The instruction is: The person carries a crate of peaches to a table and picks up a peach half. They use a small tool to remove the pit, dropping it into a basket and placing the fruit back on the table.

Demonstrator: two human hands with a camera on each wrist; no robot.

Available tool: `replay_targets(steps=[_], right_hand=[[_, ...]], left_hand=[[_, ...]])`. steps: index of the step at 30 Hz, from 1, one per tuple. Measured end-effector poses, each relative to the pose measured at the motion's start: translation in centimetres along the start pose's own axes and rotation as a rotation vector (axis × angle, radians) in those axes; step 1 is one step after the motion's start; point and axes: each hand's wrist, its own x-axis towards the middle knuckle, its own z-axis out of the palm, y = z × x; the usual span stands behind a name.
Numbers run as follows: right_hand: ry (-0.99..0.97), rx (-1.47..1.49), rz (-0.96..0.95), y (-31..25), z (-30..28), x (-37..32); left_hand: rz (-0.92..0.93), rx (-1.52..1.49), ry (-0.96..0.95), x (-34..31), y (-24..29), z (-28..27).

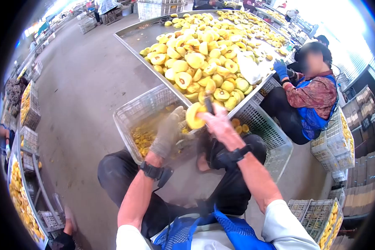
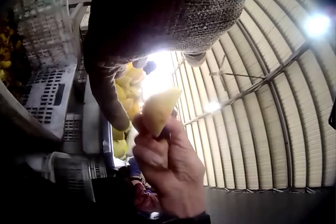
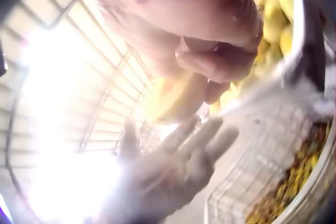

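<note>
My bare right hand [image 1: 221,127] pinches a yellow fruit piece [image 1: 194,116] and also holds a dark-handled tool [image 1: 208,105], blurred in the head view. In the right wrist view the fruit [image 3: 176,98] hangs under the fingers of the right hand [image 3: 194,29]. The gloved left hand [image 1: 167,132] is just left of the fruit, over a crate. Its fingers look spread and hold nothing in the right wrist view, where the left hand [image 3: 163,182] is below the fruit. In the left wrist view, the fruit [image 2: 160,111] stands up from the right hand's fingertips.
A metal table [image 1: 133,35] heaped with yellow fruit halves [image 1: 195,60] lies ahead. Beneath its near edge are a crate [image 1: 127,137] with yellow scraps and another crate [image 1: 275,146] with a few pieces. A seated person [image 1: 316,96] in blue gloves is at the right.
</note>
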Motion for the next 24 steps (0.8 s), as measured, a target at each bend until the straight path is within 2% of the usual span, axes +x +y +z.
replay_targets(steps=[1, 2, 4, 5, 6, 7, 9, 11, 13, 16, 19, 21, 23, 24], right_hand=[[0.119, -0.103, -0.318, 1.3, -2.1, 1.0], [0.206, -0.403, -0.27, 0.3, -5.3, 0.8], [0.319, -0.811, -0.395, 0.3, -10.9, 0.7], [0.346, -1.087, -0.483, 1.1, -13.5, 0.8], [0.269, -1.234, -0.438, 0.5, -15.0, 0.5], [0.26, -1.24, -0.355, 0.4, -15.8, 0.6], [0.358, -1.13, -0.41, 0.7, -14.8, 1.6], [0.383, -0.991, -0.41, 0.4, -11.4, 3.5], [0.372, -0.91, -0.327, -0.1, -7.6, 5.9], [0.396, -0.961, -0.357, 0.4, -4.0, 10.0], [0.422, -1.023, -0.295, 1.4, -2.3, 13.1], [0.446, -1.048, -0.331, 2.0, -2.1, 14.0], [0.493, -0.935, -0.25, 2.4, -2.8, 14.1], [0.563, -0.88, -0.295, 2.5, -3.0, 14.0]], left_hand=[[-0.017, -0.016, 0.132, 0.2, -0.1, 0.5], [0.014, -0.033, 0.114, 0.3, -0.4, 0.0], [0.05, -0.054, 0.099, 0.1, -0.6, -1.8], [0.069, -0.098, 0.073, -0.1, -0.7, -2.5], [0.09, -0.143, 0.048, -0.2, -0.7, -2.9], [0.093, -0.146, 0.05, -0.2, -0.7, -3.2], [0.098, -0.133, 0.071, -0.2, -0.9, -3.8], [0.093, -0.15, 0.068, -0.1, -1.5, -4.5], [0.096, -0.162, 0.057, -0.1, -1.6, -4.8], [0.111, -0.111, 0.111, -0.3, -1.1, -4.2], [0.086, -0.155, 0.133, -0.4, -1.1, -4.2], [0.097, -0.162, 0.143, -0.5, -1.0, -4.2], [0.09, -0.161, 0.116, -0.6, -0.9, -4.1], [0.088, -0.162, 0.108, -0.7, -0.8, -4.0]])
